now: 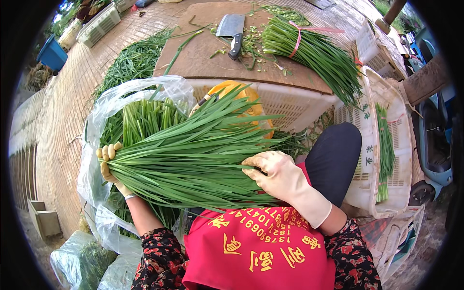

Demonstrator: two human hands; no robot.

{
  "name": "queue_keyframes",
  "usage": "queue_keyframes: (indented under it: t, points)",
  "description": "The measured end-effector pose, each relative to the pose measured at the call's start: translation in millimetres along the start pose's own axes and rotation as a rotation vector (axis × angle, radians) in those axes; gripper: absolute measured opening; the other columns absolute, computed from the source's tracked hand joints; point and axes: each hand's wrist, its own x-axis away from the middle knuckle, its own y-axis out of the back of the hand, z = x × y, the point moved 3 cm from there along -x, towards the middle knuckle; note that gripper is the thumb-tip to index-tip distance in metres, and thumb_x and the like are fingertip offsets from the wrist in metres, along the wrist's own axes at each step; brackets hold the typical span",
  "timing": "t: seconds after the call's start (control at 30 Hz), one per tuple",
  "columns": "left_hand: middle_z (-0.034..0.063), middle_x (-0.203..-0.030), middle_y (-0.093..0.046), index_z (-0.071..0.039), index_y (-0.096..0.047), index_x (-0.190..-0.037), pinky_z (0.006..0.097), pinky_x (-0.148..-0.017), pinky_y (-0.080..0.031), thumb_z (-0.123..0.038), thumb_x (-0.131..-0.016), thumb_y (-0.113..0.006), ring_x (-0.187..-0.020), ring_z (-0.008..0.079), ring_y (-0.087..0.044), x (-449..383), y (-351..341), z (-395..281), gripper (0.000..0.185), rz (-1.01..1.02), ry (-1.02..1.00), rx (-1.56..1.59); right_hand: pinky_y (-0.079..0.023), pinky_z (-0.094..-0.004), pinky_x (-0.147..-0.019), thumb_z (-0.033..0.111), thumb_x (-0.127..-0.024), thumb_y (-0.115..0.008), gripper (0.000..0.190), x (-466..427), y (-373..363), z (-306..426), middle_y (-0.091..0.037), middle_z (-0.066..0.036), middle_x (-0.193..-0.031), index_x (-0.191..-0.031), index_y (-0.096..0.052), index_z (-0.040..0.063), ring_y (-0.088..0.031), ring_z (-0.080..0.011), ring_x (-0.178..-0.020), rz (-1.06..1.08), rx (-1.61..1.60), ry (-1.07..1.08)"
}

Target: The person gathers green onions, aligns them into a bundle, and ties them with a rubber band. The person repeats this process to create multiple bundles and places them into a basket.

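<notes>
A thick bunch of garlic chives (192, 159) lies fanned out across my front, its leaf tips pointing right. My left hand (110, 163), in a pale rubber glove, grips the bunch at its stem end. At the leaf side, my gloved right hand (277, 172) has thumb and forefinger brought together at a leaf; whether they pinch it I cannot tell. Under and behind the bunch, a clear plastic bag (90, 145) stands open with more chives (145, 117) inside, cut stems upward. A yellow bag (232, 90) is partly hidden behind the leaves.
A cleaver (232, 30) rests on a wooden board (195, 54) among trimmings, beside a chive bundle (311, 54) tied with pink ribbon. At right, a white plastic crate (397, 137) holds another tied bundle (385, 156). Loose chive leaves (134, 58) are heaped left of the board.
</notes>
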Motion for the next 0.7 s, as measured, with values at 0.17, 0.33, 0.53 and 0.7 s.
queue_keyframes:
  t: [0.17, 0.33, 0.53, 0.7]
  points:
    - [-0.0019, -0.08, -0.039, -0.013, -0.044, -0.093, 0.0354, -0.098, -0.037, 0.001, -0.075, -0.067, -0.077, 0.0137, -0.043, 1, 6, -9, 0.032, -0.01, -0.007, -0.061, -0.052, -0.0263, -0.074, 0.015, -0.091, -0.063, 0.014, -2, 10, 5, -0.07, -0.008, -0.089, -0.099, -0.068, 0.005, -0.066, -0.013, -0.08, -0.033, -0.484, -0.445]
    - [0.001, -0.083, -0.049, -0.009, -0.05, -0.099, 0.0382, -0.103, -0.038, -0.009, -0.082, -0.065, -0.083, 0.0164, -0.051, 0, 8, -16, 0.022, -0.084, -0.057, -0.247, -0.05, -0.0216, -0.07, 0.008, -0.093, -0.063, 0.011, -3, 32, -42, -0.069, -0.007, -0.09, -0.1, -0.061, -0.001, -0.062, -0.0093, -0.076, -0.494, -1.011, -0.361]
    - [0.0116, -0.096, -0.066, -0.003, -0.062, -0.1, 0.0437, -0.091, -0.052, -0.015, -0.087, -0.066, -0.092, 0.0265, -0.064, -12, 33, -22, 0.018, -0.586, 0.011, -0.653, -0.051, -0.023, -0.076, -0.003, -0.086, -0.066, 0.039, 7, 54, -65, -0.063, -0.01, -0.115, -0.123, -0.052, -0.001, -0.063, -0.0125, -0.093, -0.589, -0.858, -0.431]
    - [0.0132, -0.093, -0.067, -0.004, -0.064, -0.093, 0.0418, -0.083, -0.053, -0.015, -0.085, -0.066, -0.087, 0.0273, -0.065, -24, 34, -18, 0.014, -0.648, 0.051, -0.66, -0.052, -0.0236, -0.076, 0.004, -0.087, -0.068, 0.039, 12, 58, -69, -0.066, -0.009, -0.11, -0.124, -0.055, -0.002, -0.064, -0.0123, -0.091, -0.584, -0.736, -0.462]
